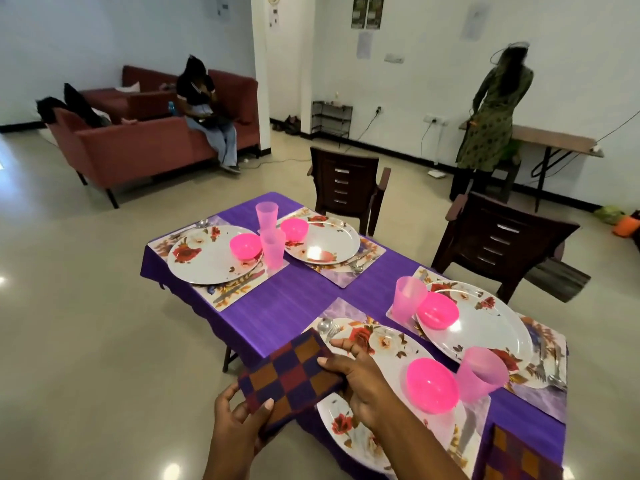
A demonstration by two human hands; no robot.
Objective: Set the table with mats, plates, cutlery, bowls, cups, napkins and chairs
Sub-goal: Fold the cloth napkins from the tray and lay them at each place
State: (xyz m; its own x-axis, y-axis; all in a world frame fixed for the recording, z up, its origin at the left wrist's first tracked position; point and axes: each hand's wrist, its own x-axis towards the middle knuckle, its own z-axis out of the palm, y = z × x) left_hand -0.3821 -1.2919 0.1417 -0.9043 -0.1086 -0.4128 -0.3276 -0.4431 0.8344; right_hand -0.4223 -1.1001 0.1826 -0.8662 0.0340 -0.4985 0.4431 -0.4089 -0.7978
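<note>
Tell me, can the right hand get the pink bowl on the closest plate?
Probably yes. The right hand is beside the pink bowl on the same floral plate, nothing between them. But it is holding the checked napkin with the left hand, so it must let go first.

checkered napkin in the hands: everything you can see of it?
The checkered napkin looks like woven cloth, in dark purple, maroon and orange-brown squares. It is folded into a flat rectangle, held roughly level over the table's near-left edge beside the nearest plate. The left hand pinches its near corner, thumb on top; the right hand grips its right edge. Its underside is hidden.
</note>
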